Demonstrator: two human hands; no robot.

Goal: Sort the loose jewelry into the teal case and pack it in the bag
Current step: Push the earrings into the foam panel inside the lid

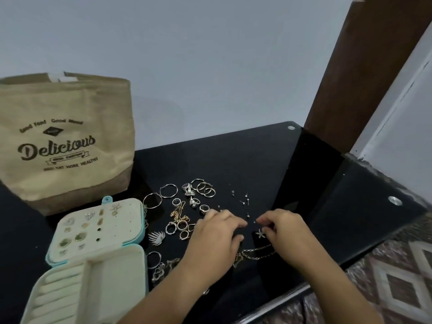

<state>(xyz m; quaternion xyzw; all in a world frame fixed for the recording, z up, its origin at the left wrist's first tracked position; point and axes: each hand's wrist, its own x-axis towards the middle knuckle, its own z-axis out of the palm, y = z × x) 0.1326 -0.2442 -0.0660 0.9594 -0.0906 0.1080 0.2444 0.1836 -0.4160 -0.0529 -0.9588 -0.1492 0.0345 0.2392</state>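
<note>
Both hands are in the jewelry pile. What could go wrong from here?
1. The tiny studs lie scattered on the dark glossy table, close to the left hand and right hand. A brush might flick one away unseen.
2. The link chain lies between the wrists. A forearm could drag it toward the table's edge.
3. The gold chain sits among the rings and may snag when lifted.

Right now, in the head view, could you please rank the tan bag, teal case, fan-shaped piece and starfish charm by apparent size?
1. tan bag
2. teal case, though it lies nearer the camera
3. fan-shaped piece
4. starfish charm, only slightly smaller, so that last pair is unsure
</note>
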